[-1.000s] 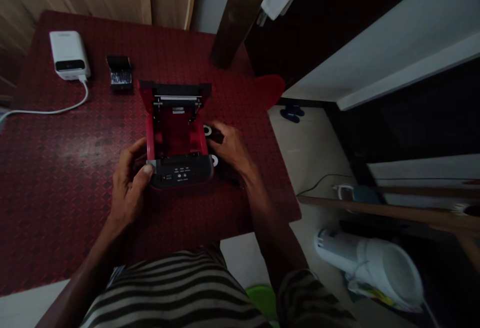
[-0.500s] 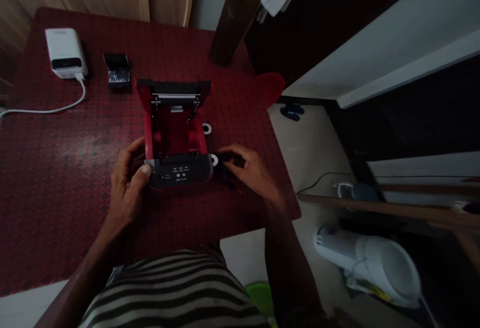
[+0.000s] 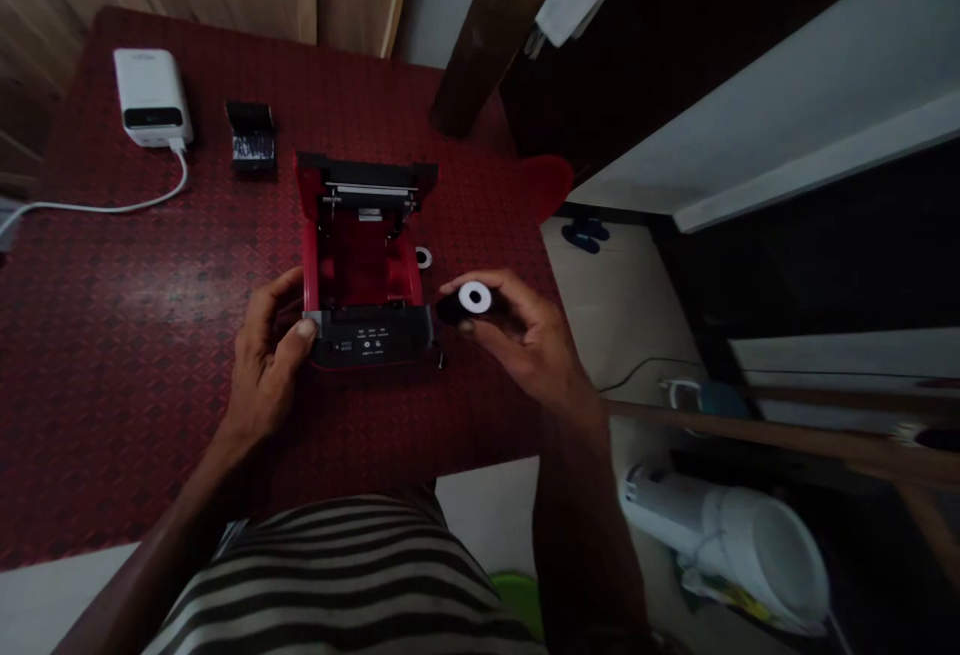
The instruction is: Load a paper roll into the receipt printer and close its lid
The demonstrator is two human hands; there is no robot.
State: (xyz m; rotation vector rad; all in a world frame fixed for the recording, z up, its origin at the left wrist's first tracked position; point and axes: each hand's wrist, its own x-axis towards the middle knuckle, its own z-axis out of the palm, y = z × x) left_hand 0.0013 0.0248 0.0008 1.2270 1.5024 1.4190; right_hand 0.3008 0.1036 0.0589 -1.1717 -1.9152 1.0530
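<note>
A red and black label printer (image 3: 373,330) sits on the table with its lid raised and its red inner bay showing. My left hand (image 3: 266,350) grips the printer's front left corner, thumb on top and fingers along the side. Just right of the printer, my right hand (image 3: 529,340) holds a small roll (image 3: 475,297) with a white end and a dark hole, its outside dark. Another roll (image 3: 424,258) shows its white end beside the printer's right wall, the rest of it hidden. A small dark item (image 3: 441,360) lies by the printer's front right corner, too dim to name.
On the red patterned table (image 3: 150,375) are a white power bank (image 3: 150,85) with a cable and a small black open box (image 3: 252,140). A tall brown bottle (image 3: 491,35) with a green cap stands at the back. A red stool (image 3: 547,185) adjoins the table's right edge.
My right hand has picked up the nearer roll from beside the printer and turned its white end up toward me. My left hand keeps its hold on the printer. The view has shifted slightly.
</note>
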